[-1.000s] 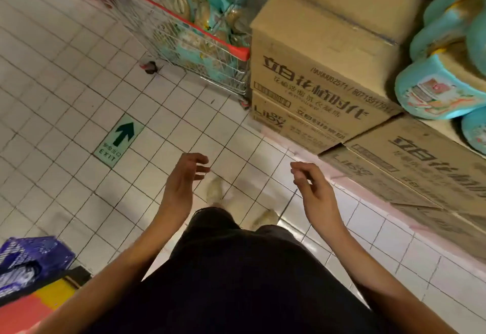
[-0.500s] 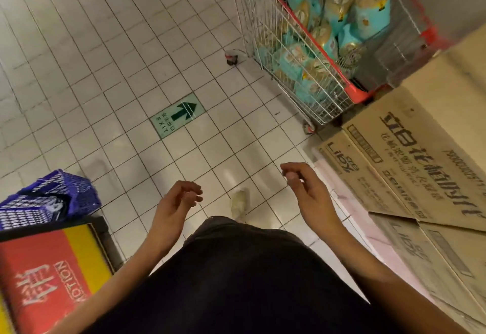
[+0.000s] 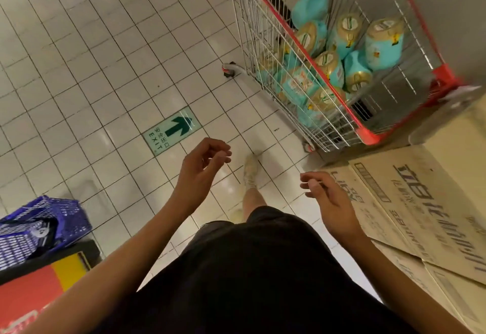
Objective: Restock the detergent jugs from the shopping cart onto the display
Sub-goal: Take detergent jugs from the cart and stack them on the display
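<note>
A wire shopping cart (image 3: 339, 89) with red trim stands at the upper right on the tiled floor. Several turquoise detergent jugs (image 3: 382, 45) with gold caps lie piled inside it. My left hand (image 3: 202, 166) hangs over the floor, fingers loosely curled, holding nothing. My right hand (image 3: 326, 197) is also empty with relaxed curled fingers, beside the cardboard boxes. Both hands are well short of the cart. The display is out of view.
Stacked cardboard boxes (image 3: 426, 202) printed with dark lettering fill the right side, touching the cart's near corner. A blue plastic basket (image 3: 39, 228) and a red and yellow sign (image 3: 34, 289) sit at the lower left. A green EXIT floor marker (image 3: 172, 131) lies ahead.
My view has swung left and away from the display jugs toward the cart, which now appears larger and closer. Both hands stay empty and have shifted slightly apart as I step forward.
</note>
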`<state>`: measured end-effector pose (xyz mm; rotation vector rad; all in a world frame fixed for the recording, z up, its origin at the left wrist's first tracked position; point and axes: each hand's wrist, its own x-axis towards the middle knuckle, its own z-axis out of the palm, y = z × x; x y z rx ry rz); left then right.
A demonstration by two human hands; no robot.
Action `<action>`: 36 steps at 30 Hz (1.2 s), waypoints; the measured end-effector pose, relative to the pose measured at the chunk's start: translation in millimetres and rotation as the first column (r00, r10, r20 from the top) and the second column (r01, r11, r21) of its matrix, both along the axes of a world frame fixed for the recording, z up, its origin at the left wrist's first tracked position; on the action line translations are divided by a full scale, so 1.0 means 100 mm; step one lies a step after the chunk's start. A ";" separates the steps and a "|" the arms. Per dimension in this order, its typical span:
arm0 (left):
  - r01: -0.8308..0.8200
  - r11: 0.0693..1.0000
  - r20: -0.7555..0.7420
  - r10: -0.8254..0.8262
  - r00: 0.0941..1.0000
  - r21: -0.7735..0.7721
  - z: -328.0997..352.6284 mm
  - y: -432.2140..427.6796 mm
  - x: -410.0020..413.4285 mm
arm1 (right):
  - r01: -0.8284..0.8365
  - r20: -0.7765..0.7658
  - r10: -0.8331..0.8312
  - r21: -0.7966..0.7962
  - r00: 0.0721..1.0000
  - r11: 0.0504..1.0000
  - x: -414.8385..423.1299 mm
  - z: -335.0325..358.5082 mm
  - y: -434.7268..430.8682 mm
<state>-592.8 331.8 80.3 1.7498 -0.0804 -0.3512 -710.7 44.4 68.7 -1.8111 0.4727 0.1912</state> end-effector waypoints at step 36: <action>0.705 0.709 -0.202 -0.687 0.698 0.026 -0.30 -3.03 5.80 | 0.733 -0.094 -0.727 0.088 0.680 0.674 4.67 0.09 -1.72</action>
